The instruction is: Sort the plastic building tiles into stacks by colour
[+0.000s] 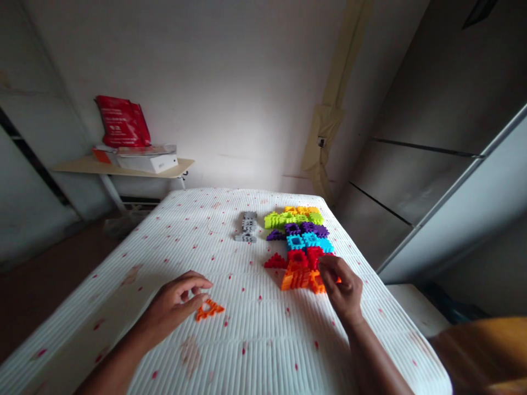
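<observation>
My left hand (179,299) is just above the bed, its fingers loosely bent and apart from the thumb. An orange triangular building block (211,310) with notched edges lies by its thumb tip; whether they touch I cannot tell. My right hand (341,285) is over the right end of the orange blocks (296,276) and red blocks (297,257), fingers curled in a pinch. What it grips, if anything, is hidden. Beyond are rows of light blue blocks (295,242), purple blocks (292,229), lime green blocks (284,220) and yellow blocks (302,209).
Grey blocks (248,224) stand apart, left of the coloured rows. Everything lies on a white ribbed bed cover (247,351) with red specks. A side table (82,165) at the back left bears a white box (150,160) and a red bag (121,122). A cabinet (411,148) is on the right.
</observation>
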{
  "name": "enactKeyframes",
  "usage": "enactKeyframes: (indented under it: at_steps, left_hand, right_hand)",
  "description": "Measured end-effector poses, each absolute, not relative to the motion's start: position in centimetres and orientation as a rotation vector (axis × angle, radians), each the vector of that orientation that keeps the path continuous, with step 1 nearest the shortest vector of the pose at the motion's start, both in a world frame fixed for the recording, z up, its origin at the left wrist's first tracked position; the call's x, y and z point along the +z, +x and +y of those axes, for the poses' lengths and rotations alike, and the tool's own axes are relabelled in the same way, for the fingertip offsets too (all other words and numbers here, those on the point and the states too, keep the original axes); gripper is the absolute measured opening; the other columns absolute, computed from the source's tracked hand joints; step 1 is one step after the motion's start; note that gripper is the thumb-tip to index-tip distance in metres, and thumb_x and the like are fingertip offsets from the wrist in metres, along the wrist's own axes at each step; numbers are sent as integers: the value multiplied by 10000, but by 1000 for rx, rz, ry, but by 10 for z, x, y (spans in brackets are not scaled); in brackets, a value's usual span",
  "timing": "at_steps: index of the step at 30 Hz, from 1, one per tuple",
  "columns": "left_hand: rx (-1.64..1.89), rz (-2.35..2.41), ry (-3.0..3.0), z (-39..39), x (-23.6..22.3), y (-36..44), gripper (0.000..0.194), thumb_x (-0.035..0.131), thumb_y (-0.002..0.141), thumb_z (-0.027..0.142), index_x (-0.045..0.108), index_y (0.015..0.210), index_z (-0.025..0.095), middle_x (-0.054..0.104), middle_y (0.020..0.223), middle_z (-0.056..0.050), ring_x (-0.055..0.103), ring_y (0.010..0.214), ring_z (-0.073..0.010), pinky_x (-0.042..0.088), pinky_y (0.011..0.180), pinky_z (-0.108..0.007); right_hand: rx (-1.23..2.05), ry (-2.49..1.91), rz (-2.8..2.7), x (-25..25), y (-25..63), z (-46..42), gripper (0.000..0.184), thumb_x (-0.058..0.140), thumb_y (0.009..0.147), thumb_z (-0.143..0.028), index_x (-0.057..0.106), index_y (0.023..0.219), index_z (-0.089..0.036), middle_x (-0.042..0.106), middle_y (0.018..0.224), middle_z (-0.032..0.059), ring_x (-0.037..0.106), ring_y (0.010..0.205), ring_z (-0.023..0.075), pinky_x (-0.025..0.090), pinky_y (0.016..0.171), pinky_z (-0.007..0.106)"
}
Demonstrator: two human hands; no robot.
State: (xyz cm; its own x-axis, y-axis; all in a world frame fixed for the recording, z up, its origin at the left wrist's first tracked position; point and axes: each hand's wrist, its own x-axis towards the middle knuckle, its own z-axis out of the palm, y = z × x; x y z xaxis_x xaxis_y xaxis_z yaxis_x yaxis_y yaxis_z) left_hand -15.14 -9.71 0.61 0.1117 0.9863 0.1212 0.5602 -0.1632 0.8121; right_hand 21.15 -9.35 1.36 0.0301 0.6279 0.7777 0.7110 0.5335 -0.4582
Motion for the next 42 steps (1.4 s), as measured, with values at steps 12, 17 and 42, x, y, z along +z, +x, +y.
enactKeyframes:
  at_steps: [12, 17, 42]
  left_hand:
    - [754, 1489, 2205, -101, -33, -161, 263, 529, 754, 323, 722, 927, 279, 724, 976, -19, 661, 919, -195, 520, 835, -283]
    - [905, 1460, 1759, -106, -24, -132, 332, 540, 764, 439, 715, 972, 249, 735, 986, -38, 670, 920, -228, 525, 812, -300]
    - [931, 940, 1401, -112, 5, -34, 569, 509, 840, 433, 366, 1356, 238, 439, 644, 51, 402, 551, -96, 324, 529, -217]
  right_hand:
    - [-59, -685, -2142, 5, 149, -130, 197, 454, 860, -113, 560, 1018, -165, 667, 822, 70, 618, 720, 161, 491, 624, 285]
    - [-56, -658, -2187, 4, 135, -129, 229, 426, 885, -113, 541, 1078, -159, 678, 875, 88, 622, 738, 160, 498, 641, 284]
    - [213, -808, -2092, 17, 163, -130, 151, 519, 896, -176, 626, 993, -220, 699, 923, 65, 644, 822, 167, 513, 719, 307]
